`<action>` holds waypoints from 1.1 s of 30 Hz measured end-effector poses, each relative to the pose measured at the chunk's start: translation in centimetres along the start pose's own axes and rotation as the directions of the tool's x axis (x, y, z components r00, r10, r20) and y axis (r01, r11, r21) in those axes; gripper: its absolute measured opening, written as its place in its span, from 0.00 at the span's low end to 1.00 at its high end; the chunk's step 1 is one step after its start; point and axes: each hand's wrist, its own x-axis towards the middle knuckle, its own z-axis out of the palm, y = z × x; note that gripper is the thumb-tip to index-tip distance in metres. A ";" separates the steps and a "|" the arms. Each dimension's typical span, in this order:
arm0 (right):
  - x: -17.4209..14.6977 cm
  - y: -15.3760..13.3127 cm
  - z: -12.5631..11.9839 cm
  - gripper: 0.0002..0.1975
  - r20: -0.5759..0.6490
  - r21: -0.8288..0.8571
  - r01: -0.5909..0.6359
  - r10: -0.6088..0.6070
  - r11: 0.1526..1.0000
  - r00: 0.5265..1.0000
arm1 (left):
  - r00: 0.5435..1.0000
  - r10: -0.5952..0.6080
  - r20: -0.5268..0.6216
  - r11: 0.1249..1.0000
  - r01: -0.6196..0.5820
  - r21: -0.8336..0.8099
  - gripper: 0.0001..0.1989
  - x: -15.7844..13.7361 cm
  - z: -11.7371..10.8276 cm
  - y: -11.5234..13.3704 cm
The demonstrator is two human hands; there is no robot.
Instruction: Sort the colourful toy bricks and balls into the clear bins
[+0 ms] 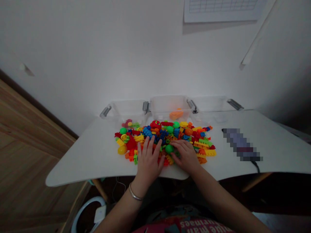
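Head view: right grip point(187, 156) curls at a green ball point(169, 149) lying by its fingertips, though whether it pinches it I cannot tell; left grip point(148, 161), fingers spread, rests on the toy pile point(162, 134) just beside. Beyond, on the white surface point(92, 158), stand clear bins point(165, 105).

Left of the heap of toy pieces point(161, 133), the counter point(75, 161) offers a wide passage for a hand. To the right, a narrower lane runs between the heap and a pixelated object point(240, 145). Behind, three transparent boxes point(167, 103) stand side by side before the wall point(155, 58), obstructing the way. In front, left hand point(148, 160) and right hand point(187, 157) occupy the near side.
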 end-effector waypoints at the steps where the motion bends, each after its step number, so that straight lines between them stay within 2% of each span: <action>1: 0.0 0.0 0.0 0.17 0.013 -0.005 0.004 -0.004 1.000 1.000 | 1.000 0.000 -0.008 1.000 0.000 0.013 0.27 -0.4 0.4 0.1; 5: -0.1 0.1 0.2 0.20 0.042 -0.028 0.003 -0.002 1.000 0.999 | 0.998 -0.024 -0.064 0.998 0.028 0.049 0.26 -1.0 1.6 -0.1; 10: -0.1 0.4 0.5 0.24 0.085 -0.052 -0.008 0.013 0.999 0.996 | 0.995 -0.066 -0.072 0.997 0.069 0.041 0.26 -0.5 2.2 -0.4; 19: 0.1 0.5 0.6 0.17 0.062 0.013 -0.059 0.058 0.998 0.996 | 0.996 -0.068 -0.056 0.997 0.070 0.042 0.25 0.0 2.3 -0.3; 25: -0.1 0.3 0.4 0.17 -0.027 0.030 -0.029 0.030 0.999 0.999 | 0.996 -0.069 -0.050 0.996 0.072 0.046 0.26 0.0 2.1 -0.3; 29: -0.1 0.0 0.3 0.16 -0.112 0.087 -0.127 0.136 0.988 0.984 | 0.997 -0.044 -0.060 0.997 0.047 0.059 0.25 0.1 2.1 -0.5; 33: 0.4 0.4 -0.3 0.16 -0.219 0.167 -0.207 0.241 0.964 0.945 | 0.997 -0.025 -0.074 0.997 0.031 0.071 0.25 0.1 2.2 -0.5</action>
